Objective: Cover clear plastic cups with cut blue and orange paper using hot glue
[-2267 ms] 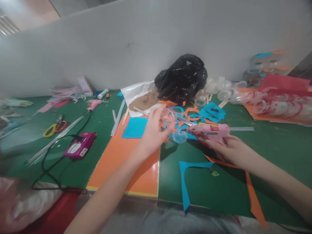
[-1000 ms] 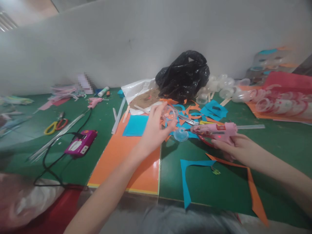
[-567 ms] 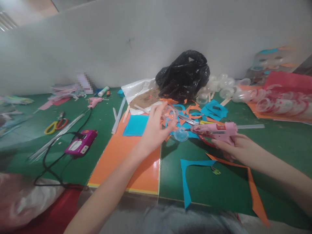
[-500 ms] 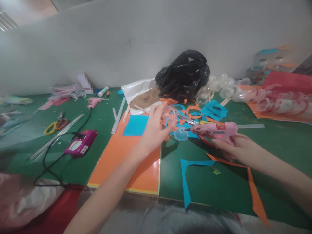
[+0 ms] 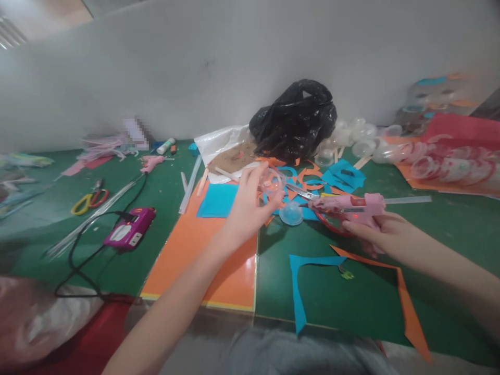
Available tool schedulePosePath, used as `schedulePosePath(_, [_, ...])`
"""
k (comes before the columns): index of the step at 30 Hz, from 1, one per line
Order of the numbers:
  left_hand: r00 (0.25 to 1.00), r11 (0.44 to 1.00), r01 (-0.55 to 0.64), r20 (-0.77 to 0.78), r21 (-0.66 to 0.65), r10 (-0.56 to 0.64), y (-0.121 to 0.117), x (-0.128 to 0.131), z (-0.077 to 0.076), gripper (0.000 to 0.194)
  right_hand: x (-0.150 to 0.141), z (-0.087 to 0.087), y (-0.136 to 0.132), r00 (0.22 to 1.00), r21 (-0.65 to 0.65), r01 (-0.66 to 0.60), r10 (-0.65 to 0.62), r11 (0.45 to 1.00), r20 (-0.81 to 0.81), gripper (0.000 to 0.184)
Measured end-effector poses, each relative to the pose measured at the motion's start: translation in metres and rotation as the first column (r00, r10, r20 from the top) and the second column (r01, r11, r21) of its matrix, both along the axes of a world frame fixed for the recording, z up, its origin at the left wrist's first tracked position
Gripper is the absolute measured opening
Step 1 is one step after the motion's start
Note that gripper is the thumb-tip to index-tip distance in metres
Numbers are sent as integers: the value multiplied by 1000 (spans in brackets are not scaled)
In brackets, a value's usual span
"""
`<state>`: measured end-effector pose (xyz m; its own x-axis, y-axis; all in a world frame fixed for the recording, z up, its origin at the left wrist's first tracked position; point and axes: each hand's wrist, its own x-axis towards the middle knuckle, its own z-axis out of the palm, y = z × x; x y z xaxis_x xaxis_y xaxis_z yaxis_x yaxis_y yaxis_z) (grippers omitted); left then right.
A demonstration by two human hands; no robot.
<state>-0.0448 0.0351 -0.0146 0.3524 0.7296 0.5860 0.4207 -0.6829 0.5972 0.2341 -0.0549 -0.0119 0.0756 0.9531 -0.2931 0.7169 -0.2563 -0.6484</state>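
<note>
My left hand (image 5: 252, 200) has its fingers closed around a small clear plastic cup (image 5: 276, 181), tilted above the paper scraps. My right hand (image 5: 371, 232) is wrapped round the handle of a pink hot glue gun (image 5: 365, 204). The gun lies level, nozzle to the left, and a clear glue stick (image 5: 408, 199) juts from its back end. Close to the nozzle is another clear plastic cup (image 5: 291, 214), with blue showing through it. Scissors (image 5: 302, 191) lie behind the gun, partly hidden by it.
Blue and orange paper cut-offs (image 5: 312, 174) surround the scissors. A black plastic bag (image 5: 297, 122) stands behind. Clear cups (image 5: 449, 169) line the right side. To the left are orange sheets (image 5: 203, 260), a purple power adapter (image 5: 130, 229) with black cord, and yellow-and-red-handled scissors (image 5: 90, 200).
My right hand and the glue gun have shifted slightly to the right, drawing the nozzle away from the lower cup. My left hand has stayed almost still.
</note>
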Motion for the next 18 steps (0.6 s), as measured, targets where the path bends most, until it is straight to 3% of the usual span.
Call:
schedulePosePath(5, [1000, 1000, -4, 11, -4, 4, 0, 0, -1, 62, 0, 8, -2, 999, 0, 33, -33, 999, -8, 70])
schedulePosePath(18, [1000, 999, -21, -15, 24, 21, -1, 1, 0, 62, 1, -9, -2, 999, 62, -27, 28, 998, -18, 64])
